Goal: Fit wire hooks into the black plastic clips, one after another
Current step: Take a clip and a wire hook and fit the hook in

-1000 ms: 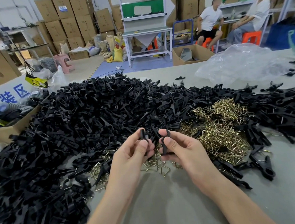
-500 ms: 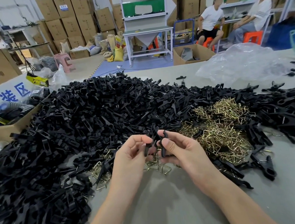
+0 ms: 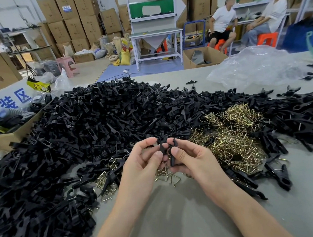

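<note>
- While the left hand (image 3: 146, 162) and the right hand (image 3: 190, 158) meet at centre frame, each pinches one black plastic part between thumb and fingers. The left clip piece (image 3: 162, 148) and the right clip piece (image 3: 172, 155) touch, held above the desk (image 3: 178, 219).
- Step in hand, as judged: aligning the two pieces. Neither hand holds a wire hook yet.
- Next move probably calls for keeping the pair steady in one hand and freeing the other to take a hook from the heap of wire hooks (image 3: 233, 131), just right of the hands.
- Loose black clips (image 3: 78, 133) cover the left and centre of the desk.
- Cardboard box (image 3: 2, 139), left edge: dark ribbed items, kind unclear.
- Open carton (image 3: 187, 60) on the floor, upper centre-right: a grey object inside.
- Clear plastic bag (image 3: 251, 69), upper right: crumpled, contents not discernible.
</note>
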Demonstrator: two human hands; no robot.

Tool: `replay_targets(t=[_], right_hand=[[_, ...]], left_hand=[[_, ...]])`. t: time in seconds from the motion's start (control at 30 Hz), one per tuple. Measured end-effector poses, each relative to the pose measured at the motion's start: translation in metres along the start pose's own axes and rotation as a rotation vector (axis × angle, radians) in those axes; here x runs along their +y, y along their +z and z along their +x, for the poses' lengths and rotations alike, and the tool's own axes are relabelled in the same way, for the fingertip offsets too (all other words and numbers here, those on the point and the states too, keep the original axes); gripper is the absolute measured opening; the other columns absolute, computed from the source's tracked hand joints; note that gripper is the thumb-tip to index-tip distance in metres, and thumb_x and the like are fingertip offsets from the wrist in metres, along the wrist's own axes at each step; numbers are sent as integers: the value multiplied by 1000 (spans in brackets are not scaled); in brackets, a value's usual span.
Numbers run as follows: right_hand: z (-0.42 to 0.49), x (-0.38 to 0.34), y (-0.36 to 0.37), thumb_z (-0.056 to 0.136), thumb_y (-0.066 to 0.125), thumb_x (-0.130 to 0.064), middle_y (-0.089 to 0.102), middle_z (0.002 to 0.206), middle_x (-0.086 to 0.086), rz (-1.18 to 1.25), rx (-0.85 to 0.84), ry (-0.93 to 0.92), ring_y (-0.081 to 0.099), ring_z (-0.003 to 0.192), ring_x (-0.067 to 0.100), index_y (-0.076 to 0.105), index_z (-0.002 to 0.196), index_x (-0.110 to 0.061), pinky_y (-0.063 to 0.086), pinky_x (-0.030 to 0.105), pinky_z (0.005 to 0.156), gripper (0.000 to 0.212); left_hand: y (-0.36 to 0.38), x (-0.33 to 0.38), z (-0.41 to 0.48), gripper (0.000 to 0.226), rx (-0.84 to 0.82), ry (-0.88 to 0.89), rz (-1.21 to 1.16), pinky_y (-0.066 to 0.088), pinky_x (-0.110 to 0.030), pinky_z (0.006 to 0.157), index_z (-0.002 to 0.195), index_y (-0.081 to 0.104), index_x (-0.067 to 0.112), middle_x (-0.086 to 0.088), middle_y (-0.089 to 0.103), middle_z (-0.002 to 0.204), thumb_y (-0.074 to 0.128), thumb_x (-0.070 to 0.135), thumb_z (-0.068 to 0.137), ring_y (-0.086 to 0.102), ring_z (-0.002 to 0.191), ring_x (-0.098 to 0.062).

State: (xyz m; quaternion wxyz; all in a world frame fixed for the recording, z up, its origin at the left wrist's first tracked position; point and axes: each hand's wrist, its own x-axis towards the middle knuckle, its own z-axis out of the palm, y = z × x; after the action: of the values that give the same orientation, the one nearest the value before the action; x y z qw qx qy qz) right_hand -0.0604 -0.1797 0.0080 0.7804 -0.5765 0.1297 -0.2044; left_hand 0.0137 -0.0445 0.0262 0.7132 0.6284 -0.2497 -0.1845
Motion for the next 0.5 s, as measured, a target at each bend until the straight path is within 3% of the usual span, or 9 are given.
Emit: replay_targets(t=[0.17, 0.3, 0.5], right_hand=[[0, 1, 0, 78, 74, -31, 77, 105, 4, -10, 16, -15, 74, 89, 19, 75, 113, -24, 62, 32, 76, 35], [0, 0, 0, 90, 70, -16, 77, 97, 2, -45, 5, -33, 72, 83, 14, 77, 107, -27, 62, 32, 76, 22], [-2, -4, -1, 92, 68, -4, 75, 83, -6, -142, -25, -88, 69, 73, 8, 73, 112, -25, 60, 25, 72, 29]], left_hand=[[1, 1, 0, 20, -3, 5, 48, 55, -18, 77, 113, 67, 15, -4, 77, 99, 60, 5, 97, 74, 89, -16], [1, -1, 0, 19, -18, -1, 58, 55, -19, 77, 111, 68, 14, -3, 77, 96, 61, 5, 96, 74, 89, -16], [-3, -4, 0, 18, -11, 16, 131, 56, -20, 78, 109, 72, 19, -1, 78, 93, 63, 10, 96, 74, 88, -15]])
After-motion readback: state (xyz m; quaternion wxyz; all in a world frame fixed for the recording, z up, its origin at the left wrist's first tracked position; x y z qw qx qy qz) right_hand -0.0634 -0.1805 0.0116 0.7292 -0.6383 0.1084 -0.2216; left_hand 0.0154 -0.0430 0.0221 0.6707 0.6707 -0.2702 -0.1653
